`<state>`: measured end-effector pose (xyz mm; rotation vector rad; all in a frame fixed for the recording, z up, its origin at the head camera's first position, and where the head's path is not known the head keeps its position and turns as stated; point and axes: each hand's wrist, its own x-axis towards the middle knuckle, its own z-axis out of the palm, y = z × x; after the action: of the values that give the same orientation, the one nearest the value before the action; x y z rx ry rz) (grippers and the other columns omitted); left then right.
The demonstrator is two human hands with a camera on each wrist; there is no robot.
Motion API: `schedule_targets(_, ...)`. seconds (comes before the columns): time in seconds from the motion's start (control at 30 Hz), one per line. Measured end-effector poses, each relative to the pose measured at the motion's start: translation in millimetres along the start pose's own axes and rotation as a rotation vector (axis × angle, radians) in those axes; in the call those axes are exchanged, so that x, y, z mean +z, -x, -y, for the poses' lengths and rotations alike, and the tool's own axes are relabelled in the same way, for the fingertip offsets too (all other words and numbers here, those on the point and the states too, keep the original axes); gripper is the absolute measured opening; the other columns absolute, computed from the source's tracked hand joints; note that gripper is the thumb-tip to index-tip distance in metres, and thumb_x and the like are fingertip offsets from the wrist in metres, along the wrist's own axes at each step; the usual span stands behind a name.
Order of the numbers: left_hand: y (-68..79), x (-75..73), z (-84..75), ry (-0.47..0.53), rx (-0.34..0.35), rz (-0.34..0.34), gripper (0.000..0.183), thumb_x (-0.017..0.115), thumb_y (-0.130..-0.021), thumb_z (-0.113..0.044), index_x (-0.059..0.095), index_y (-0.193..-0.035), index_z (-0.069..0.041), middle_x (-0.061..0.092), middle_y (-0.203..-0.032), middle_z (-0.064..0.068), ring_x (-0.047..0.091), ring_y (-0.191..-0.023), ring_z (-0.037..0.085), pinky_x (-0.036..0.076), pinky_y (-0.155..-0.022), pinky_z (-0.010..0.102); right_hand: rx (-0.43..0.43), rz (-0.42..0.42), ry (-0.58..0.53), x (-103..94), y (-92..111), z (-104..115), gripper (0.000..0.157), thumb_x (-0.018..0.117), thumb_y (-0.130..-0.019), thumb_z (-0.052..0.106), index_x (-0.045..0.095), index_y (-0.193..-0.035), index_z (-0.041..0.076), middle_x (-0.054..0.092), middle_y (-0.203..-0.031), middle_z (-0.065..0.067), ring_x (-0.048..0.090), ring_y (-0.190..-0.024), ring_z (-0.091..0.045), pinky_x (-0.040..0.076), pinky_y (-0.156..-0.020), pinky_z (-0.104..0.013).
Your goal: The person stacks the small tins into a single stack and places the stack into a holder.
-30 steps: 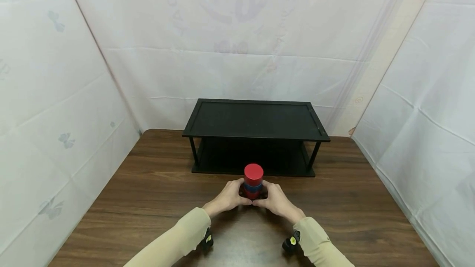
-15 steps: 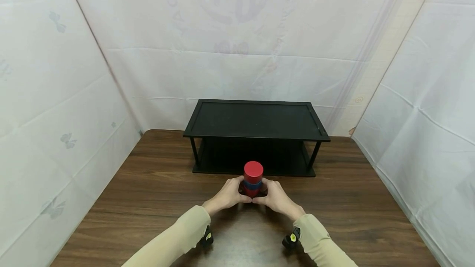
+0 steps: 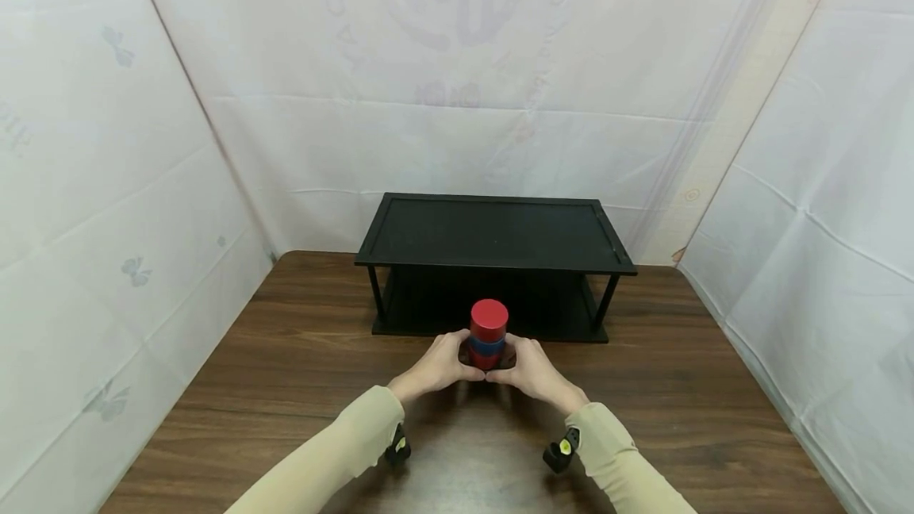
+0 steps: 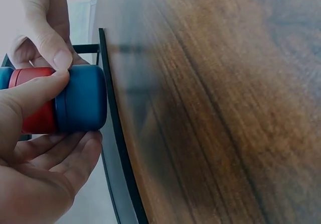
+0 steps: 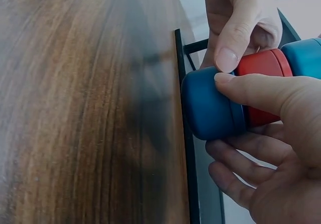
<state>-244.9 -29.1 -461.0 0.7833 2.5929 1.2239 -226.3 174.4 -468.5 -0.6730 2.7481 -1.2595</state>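
Observation:
Both hands hold an upright stack of small round tins [image 3: 489, 320] in front of the black shelf. In the head view it shows a red top, a blue band and red below. The wrist views show a blue end tin [image 4: 85, 101], a red tin [image 5: 258, 86] and another blue-toned one. My left hand [image 3: 434, 367] grips the left side, thumb in front and fingers curled around. From the right side, my right hand [image 3: 531, 371] grips it the same way, the thumbs meeting in front. The stack's lower end appears off the table; the fingers hide part of its sides.
A black two-tier shelf [image 3: 493, 232] stands at the back of the brown wooden table [image 3: 300, 371], just beyond the hands. White cloth walls [image 3: 457, 62] enclose the back and both sides. A small black wrist camera [image 3: 560, 454] sits under each sleeve cuff.
The hands and the tin stack have moved slightly up and forward in the head view, closer to the shelf. Both hands keep their hold.

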Motion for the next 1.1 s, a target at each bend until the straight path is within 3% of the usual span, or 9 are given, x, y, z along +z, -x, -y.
schedule_targets(0.53,-8.6,-12.4,-9.6,-0.014,-0.009,0.000,0.056,0.079,-0.079,-0.017,0.054,-0.127,-0.002,0.068,-0.114,0.012,0.065,-0.096,0.019,0.056,-0.085,0.036,-0.007,-0.026,0.005,-14.1,-8.2,8.6,0.045,0.081,-0.078,0.020,0.062,-0.117,0.008,0.071,-0.093,-0.003,0.065,-0.083,-0.012,0.052,-0.072,-0.023)
schedule_targets(0.8,-13.2,-18.4,-13.6,-0.016,0.002,-0.011,0.056,0.079,-0.080,-0.017,0.054,-0.127,-0.002,0.067,-0.115,0.013,0.066,-0.098,0.021,0.056,-0.087,0.037,-0.030,-0.031,-0.015,-21.7,-12.9,11.3,0.049,0.081,-0.077,0.021,0.061,-0.120,0.007,0.072,-0.102,-0.005,0.067,-0.091,-0.014,0.057,-0.082,-0.035)
schedule_targets(1.1,-17.6,-26.5,-21.9,-0.023,0.001,-0.024,0.055,0.079,-0.079,-0.018,0.056,-0.126,-0.003,0.068,-0.113,0.012,0.066,-0.096,0.019,0.056,-0.087,0.037,-0.019,-0.033,-0.010,-31.2,-18.2,16.8,0.049,0.082,-0.077,0.021,0.062,-0.119,0.007,0.072,-0.099,-0.007,0.068,-0.089,-0.018,0.057,-0.082,-0.038)
